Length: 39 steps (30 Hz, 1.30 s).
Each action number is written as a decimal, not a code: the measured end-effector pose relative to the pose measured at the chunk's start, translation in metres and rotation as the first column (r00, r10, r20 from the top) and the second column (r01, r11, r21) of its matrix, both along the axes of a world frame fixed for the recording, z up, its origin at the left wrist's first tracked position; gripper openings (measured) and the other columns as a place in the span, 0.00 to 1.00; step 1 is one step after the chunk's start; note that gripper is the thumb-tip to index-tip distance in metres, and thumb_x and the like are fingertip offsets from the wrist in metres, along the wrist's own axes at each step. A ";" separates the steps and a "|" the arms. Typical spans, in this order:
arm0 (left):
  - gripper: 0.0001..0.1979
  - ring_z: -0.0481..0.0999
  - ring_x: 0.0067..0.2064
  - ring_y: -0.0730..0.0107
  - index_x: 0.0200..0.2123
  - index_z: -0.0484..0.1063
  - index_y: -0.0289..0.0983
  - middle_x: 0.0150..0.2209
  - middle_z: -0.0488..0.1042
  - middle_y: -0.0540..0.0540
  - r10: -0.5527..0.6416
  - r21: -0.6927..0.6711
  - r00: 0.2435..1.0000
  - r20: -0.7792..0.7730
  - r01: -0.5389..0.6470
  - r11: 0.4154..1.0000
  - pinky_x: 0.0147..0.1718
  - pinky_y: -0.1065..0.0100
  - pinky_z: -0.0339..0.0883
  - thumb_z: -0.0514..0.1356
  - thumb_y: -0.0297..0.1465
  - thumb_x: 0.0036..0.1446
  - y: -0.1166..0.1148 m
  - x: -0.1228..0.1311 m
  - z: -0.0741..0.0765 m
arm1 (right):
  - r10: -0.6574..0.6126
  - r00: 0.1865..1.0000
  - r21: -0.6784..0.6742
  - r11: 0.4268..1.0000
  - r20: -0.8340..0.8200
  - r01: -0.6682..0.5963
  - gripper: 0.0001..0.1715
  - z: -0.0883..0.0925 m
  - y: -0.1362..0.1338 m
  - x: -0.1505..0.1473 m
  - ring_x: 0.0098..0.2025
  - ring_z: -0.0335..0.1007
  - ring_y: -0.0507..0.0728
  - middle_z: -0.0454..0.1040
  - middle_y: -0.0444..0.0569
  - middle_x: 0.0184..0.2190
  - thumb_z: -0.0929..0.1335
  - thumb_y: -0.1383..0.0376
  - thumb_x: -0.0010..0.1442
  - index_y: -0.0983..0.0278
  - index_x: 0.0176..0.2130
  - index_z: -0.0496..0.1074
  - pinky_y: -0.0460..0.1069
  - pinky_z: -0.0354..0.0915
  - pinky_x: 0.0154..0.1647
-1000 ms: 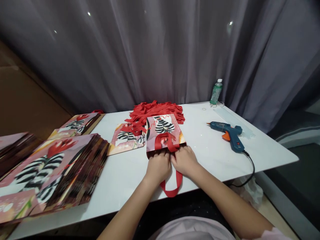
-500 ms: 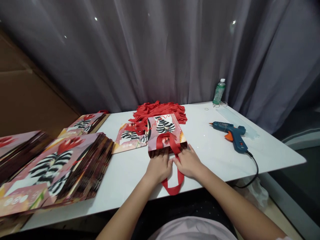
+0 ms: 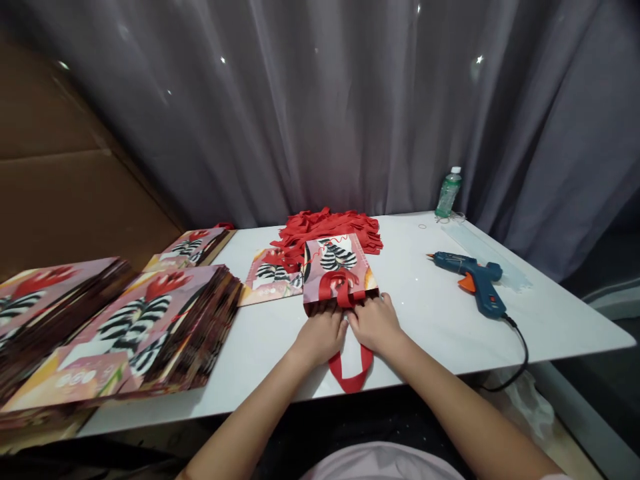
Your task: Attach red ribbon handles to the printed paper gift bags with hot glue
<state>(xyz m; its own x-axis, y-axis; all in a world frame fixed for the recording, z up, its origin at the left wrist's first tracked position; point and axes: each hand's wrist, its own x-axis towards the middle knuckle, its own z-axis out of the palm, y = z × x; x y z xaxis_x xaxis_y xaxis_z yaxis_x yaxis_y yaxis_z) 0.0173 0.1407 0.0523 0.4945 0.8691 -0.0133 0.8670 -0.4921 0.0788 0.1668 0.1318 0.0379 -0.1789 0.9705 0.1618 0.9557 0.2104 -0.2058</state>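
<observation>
A pink printed paper bag [image 3: 340, 257] lies flat on the table, its mouth facing me. One red ribbon handle [image 3: 343, 283] is looped over its upper face. Another red ribbon handle [image 3: 354, 381] hangs out of the mouth toward the table's near edge. My left hand [image 3: 321, 337] rests palm down at the left of the mouth, fingers stretched forward and their tips hidden under the upper panel. Beside it, my right hand [image 3: 376, 325] lies flat at the right of the mouth, fingertips partly hidden. The thumbs nearly meet between the hands. Neither hand visibly grips anything.
A heap of red ribbons [image 3: 345, 223] lies behind the bag, beside another flat bag [image 3: 265, 280]. Stacks of bags [image 3: 135, 327] fill the left side. On the right are a blue glue gun [image 3: 470, 273], its cord, and a bottle [image 3: 449, 193]. Cardboard [image 3: 60, 153] stands at left.
The view has shifted slightly to the left. The upper ribbon handle now lies pushed further onto the bag's face. Both hands stay at the bag's mouth.
</observation>
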 end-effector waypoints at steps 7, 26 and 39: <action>0.25 0.67 0.59 0.48 0.56 0.65 0.24 0.55 0.70 0.27 0.088 0.082 0.994 -0.071 -0.082 0.993 0.58 0.52 0.59 0.48 0.38 0.65 -0.020 -0.005 0.001 | 0.020 1.000 0.008 1.000 0.001 -0.020 0.24 -0.003 -0.002 -0.004 0.44 0.71 0.64 0.78 0.58 0.41 0.58 0.59 0.68 0.65 0.41 0.79 0.57 0.53 0.49; 0.23 0.76 0.46 0.51 0.44 0.74 0.27 0.44 0.76 0.31 0.071 0.091 0.988 -0.140 -0.059 0.994 0.48 0.55 0.65 0.44 0.36 0.66 -0.008 -0.002 0.004 | 0.160 0.985 -0.031 0.986 -0.061 -0.162 0.29 -0.012 0.001 0.005 0.59 0.63 0.65 0.75 0.65 0.50 0.57 0.56 0.68 0.74 0.48 0.76 0.59 0.39 0.65; 0.12 0.78 0.38 0.56 0.37 0.75 0.32 0.35 0.78 0.37 0.018 0.160 0.985 -0.170 0.010 0.987 0.41 0.58 0.68 0.52 0.21 0.54 0.016 -0.024 0.018 | 0.123 0.991 0.046 0.992 -0.045 -0.121 0.20 -0.012 0.006 0.012 0.43 0.71 0.59 0.79 0.53 0.38 0.57 0.69 0.65 0.66 0.40 0.76 0.62 0.33 0.65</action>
<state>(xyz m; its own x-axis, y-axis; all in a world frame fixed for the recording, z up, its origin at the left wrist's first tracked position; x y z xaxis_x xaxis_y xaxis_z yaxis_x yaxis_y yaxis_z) -0.0067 0.1567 0.0701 0.4932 0.8689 0.0420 0.8629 -0.4826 -0.1500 0.1786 0.1380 0.0256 -0.2863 0.9338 0.2144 0.9117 0.3344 -0.2390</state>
